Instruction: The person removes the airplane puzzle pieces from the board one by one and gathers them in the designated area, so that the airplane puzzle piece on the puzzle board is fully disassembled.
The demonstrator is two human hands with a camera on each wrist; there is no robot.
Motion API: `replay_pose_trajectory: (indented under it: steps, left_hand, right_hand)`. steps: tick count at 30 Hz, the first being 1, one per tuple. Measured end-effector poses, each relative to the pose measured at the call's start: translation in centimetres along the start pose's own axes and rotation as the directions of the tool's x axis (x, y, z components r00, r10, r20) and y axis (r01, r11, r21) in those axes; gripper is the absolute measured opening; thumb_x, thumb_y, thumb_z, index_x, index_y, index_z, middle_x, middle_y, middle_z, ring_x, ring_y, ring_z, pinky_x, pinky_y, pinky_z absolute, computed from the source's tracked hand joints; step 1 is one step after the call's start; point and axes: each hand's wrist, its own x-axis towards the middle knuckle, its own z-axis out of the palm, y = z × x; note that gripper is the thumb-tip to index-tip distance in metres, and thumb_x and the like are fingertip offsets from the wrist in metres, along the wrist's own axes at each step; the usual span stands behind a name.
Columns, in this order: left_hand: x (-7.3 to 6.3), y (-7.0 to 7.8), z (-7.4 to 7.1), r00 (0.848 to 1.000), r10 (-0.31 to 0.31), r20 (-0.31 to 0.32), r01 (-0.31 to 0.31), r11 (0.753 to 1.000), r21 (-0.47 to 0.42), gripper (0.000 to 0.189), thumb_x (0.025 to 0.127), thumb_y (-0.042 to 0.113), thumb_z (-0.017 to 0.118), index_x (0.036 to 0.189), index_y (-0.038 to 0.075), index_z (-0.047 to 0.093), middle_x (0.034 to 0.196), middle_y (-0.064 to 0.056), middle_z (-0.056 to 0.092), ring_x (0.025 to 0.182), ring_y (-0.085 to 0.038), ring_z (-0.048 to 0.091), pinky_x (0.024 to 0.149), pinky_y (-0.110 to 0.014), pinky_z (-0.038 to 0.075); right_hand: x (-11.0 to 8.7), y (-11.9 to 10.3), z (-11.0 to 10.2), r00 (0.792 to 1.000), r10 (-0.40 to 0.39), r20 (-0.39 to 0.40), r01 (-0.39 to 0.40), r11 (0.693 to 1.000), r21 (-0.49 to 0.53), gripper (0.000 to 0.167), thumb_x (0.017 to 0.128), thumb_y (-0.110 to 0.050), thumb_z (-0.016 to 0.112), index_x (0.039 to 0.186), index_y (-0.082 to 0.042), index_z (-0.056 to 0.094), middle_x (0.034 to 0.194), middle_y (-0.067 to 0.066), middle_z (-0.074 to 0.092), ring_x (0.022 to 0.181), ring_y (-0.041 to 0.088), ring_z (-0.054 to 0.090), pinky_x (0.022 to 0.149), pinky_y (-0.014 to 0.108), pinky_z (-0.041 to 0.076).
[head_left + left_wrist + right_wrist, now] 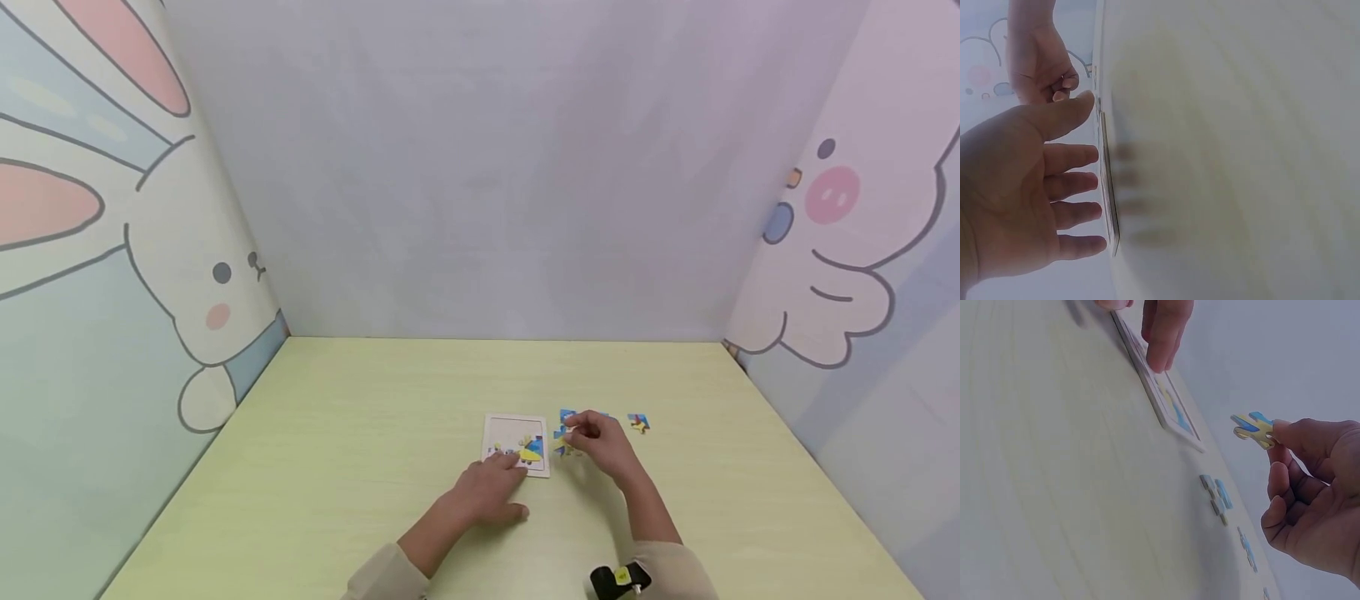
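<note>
A pale-framed puzzle tray lies flat on the table, with yellow and blue pieces filling part of its near side. Over its lower left part rests my left hand, fingers extended with the tips on the tray and the thumb spread aside. To the right of the tray, my right hand pinches a yellow and blue puzzle piece between thumb and index finger. In the right wrist view that piece is held up off the table, its other fingers curled beneath.
Loose blue puzzle pieces lie right of the tray, partly behind my right hand in the head view. Another piece sits farther right. The yellow-green table is bounded by a plain back wall and cartoon-printed side walls.
</note>
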Motion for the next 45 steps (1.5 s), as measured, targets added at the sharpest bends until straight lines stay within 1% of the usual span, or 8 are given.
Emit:
replay_pose_trajectory:
  steps: [3, 6, 13, 22, 28, 33, 40, 45]
  left_hand:
    - [0.2, 0.2, -0.4, 1.000, -0.014, 0.013, 0.015, 1.000, -0.024, 0.056, 0.084, 0.048, 0.062, 0.129, 0.015, 0.056, 0.138, -0.005, 0.045, 0.127, -0.026, 0.040, 0.093, -0.043, 0.040]
    - [0.5, 0.5, -0.7, 0.999, -0.026, 0.023, 0.027, 0.998, -0.052, 0.058, 0.084, 0.049, 0.062, 0.131, 0.015, 0.055, 0.138, -0.004, 0.045, 0.127, -0.025, 0.040, 0.095, -0.042, 0.039]
    - [1.0, 1.0, -0.8, 0.999, -0.017, 0.027, 0.020, 0.996, -0.091, 0.058, 0.084, 0.047, 0.063, 0.131, 0.014, 0.054, 0.138, -0.005, 0.045, 0.128, -0.025, 0.039, 0.097, -0.040, 0.037]
    - [1.4, 1.8, -0.7, 1.000, 0.012, 0.017, -0.010, 0.997, -0.082, 0.058, 0.083, 0.047, 0.065, 0.129, 0.013, 0.055, 0.136, -0.004, 0.046, 0.126, -0.022, 0.040, 0.098, -0.035, 0.036]
    - [1.5, 1.9, -0.5, 0.998, -0.018, 0.055, 0.022, 0.997, -0.075, 0.060, 0.082, 0.049, 0.064, 0.130, 0.013, 0.055, 0.138, -0.002, 0.045, 0.128, -0.026, 0.039, 0.097, -0.040, 0.037]
    - [1.6, 1.9, -0.2, 0.995, -0.047, 0.085, 0.054, 0.995, -0.084, 0.061, 0.081, 0.048, 0.066, 0.129, 0.013, 0.055, 0.137, -0.001, 0.046, 0.128, -0.027, 0.039, 0.096, -0.042, 0.038]
    - [1.6, 1.8, 0.1, 0.996, -0.030, 0.080, 0.036, 0.996, -0.078, 0.062, 0.081, 0.048, 0.066, 0.130, 0.012, 0.054, 0.138, -0.001, 0.045, 0.128, -0.026, 0.038, 0.098, -0.039, 0.037]
    - [1.4, 1.9, 0.1, 0.997, -0.011, 0.077, 0.017, 0.997, -0.079, 0.065, 0.081, 0.046, 0.068, 0.133, 0.011, 0.052, 0.139, -0.003, 0.043, 0.128, -0.027, 0.037, 0.100, -0.036, 0.034]
  right_hand:
    - [-0.2, 0.4, -0.5, 0.998, -0.061, -0.002, 0.061, 0.998, 0.012, 0.013, 0.083, -0.005, 0.067, 0.093, 0.002, 0.064, 0.073, 0.005, 0.057, 0.065, 0.015, 0.048, 0.055, 0.025, 0.042]
    - [-0.4, 0.6, -1.1, 0.996, -0.086, -0.011, 0.086, 0.996, 0.015, 0.014, 0.084, -0.005, 0.066, 0.094, 0.003, 0.064, 0.073, 0.004, 0.058, 0.065, 0.014, 0.051, 0.056, 0.028, 0.044]
    - [-0.3, 1.4, -2.2, 0.999, 0.051, -0.011, -0.051, 0.999, -0.004, 0.017, 0.086, -0.007, 0.066, 0.100, 0.002, 0.065, 0.083, 0.008, 0.061, 0.073, 0.017, 0.053, 0.065, 0.035, 0.047]
    - [-0.5, 2.2, -3.6, 0.995, 0.092, -0.028, -0.092, 0.996, -0.021, 0.022, 0.087, -0.011, 0.066, 0.104, 0.003, 0.065, 0.087, 0.007, 0.063, 0.075, 0.016, 0.055, 0.061, 0.031, 0.045]
    - [-0.8, 2.4, -4.4, 0.993, 0.103, -0.048, -0.105, 0.994, -0.033, 0.023, 0.088, -0.013, 0.065, 0.105, 0.003, 0.065, 0.091, 0.008, 0.062, 0.079, 0.018, 0.056, 0.064, 0.031, 0.046]
    - [-0.8, 2.6, -5.1, 0.988, 0.143, -0.064, -0.144, 0.990, -0.008, 0.026, 0.088, -0.015, 0.066, 0.106, 0.003, 0.064, 0.091, 0.008, 0.061, 0.078, 0.018, 0.055, 0.064, 0.031, 0.045]
    - [-0.5, 3.0, -6.0, 0.981, 0.185, -0.058, -0.185, 0.983, 0.010, 0.031, 0.089, -0.015, 0.064, 0.111, 0.006, 0.060, 0.090, 0.007, 0.063, 0.079, 0.019, 0.055, 0.063, 0.032, 0.045]
    - [-0.4, 3.4, -6.3, 0.974, 0.220, -0.056, -0.220, 0.976, 0.005, 0.029, 0.088, -0.014, 0.064, 0.109, 0.006, 0.061, 0.092, 0.007, 0.062, 0.077, 0.019, 0.053, 0.060, 0.031, 0.045]
